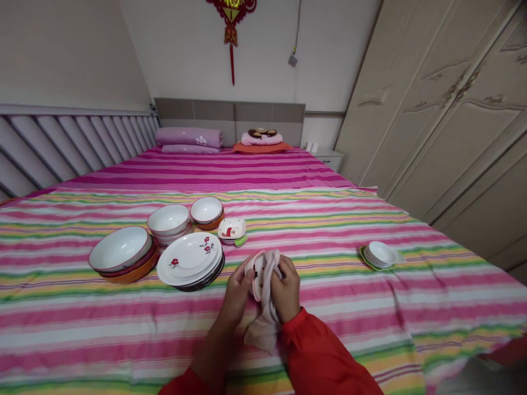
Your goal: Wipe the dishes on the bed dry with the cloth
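Note:
My left hand (237, 289) grips a small white dish (254, 272) with dark markings, tilted on its edge over the bed. My right hand (288, 291) presses a pale pink cloth (267, 307) against the dish; the cloth drapes down between my wrists. Both hands are closed around these things. Just left of my hands lies a stack of white plates with red flowers (189, 259). A small square dish (231, 229) on a green-rimmed one sits behind my hands.
A striped pink bed (329, 307) bears stacked bowls: a wide white one on orange (121, 252), two more bowl stacks (168, 220) (206, 211). Small white saucers (381, 255) sit at right. Folded bedding lies by the headboard. A wardrobe (453, 120) stands at right.

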`<state>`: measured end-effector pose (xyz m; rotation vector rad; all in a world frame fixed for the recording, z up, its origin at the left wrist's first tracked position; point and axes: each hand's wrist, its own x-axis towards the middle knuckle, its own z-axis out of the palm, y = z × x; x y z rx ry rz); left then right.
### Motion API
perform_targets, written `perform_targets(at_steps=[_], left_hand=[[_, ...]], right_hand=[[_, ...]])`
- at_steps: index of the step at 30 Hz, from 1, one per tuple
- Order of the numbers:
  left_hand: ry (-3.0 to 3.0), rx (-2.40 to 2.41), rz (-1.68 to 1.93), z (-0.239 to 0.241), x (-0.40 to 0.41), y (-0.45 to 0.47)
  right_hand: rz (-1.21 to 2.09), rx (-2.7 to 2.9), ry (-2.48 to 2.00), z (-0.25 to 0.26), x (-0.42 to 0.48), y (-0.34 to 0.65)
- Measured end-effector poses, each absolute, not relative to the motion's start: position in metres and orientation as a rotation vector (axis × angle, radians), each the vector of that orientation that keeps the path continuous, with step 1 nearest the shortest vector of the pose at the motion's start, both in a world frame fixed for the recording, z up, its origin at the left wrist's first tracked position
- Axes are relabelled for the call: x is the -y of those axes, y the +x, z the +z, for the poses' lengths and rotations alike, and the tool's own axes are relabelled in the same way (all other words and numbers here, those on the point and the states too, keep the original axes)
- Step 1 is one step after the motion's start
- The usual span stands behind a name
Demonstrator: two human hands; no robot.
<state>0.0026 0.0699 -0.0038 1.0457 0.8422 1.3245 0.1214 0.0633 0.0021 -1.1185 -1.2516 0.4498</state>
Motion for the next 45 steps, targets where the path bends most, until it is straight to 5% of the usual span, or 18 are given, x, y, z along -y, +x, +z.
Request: perform_targets(at_steps=[7,17,25,33,45], left_hand=[[1.130,-0.855,1.233,-0.006,-0.069,0.003],[1.028,-0.883,1.419,-0.002,-0.067,0.000],[0.447,-0.771,1.659,0.013,-0.075,-0.005],[0.393,-0.698,1.542,0.013,-0.072,-0.001],[0.490,-0.697,1.220,0.007,-0.073,0.003]], right_hand=[[0.372,1.620,-0.850,0.007,-0.059,0.115],[0.625,1.407,-1.174,-0.010,-0.074,0.124],[0.318,1.229,-1.113,0.003,-0.060,0.122],[0.957,1.266,-1.109,0.003,-0.059,0.116],[1.136,1.128,-1.152,-0.009,-0.074,0.129]])
